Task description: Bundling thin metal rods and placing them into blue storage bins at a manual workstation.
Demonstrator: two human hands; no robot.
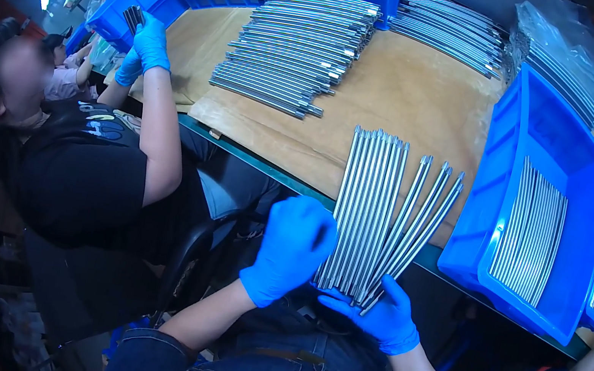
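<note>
A row of slim silver metal rods (366, 211) lies side by side on the brown-covered table, their lower ends reaching past its front edge. To the right of that row, several more rods (422, 220) fan out at a slant. My right hand (388, 320), in a blue glove, cups the lower rod ends, with its fingers beneath them and the thumb at their right side. Just left of the row is my left hand (287, 249), also gloved in blue. Its fingers are curled in, and no rod shows in them.
A large stack of rods (294, 47) lies farther back on the table (396, 85), with another pile (451, 28) behind it. Blue bins (470, 234) holding rods stand at right. At left sits a co-worker (85, 162) whose gloved hands (150, 45) hold dark rods.
</note>
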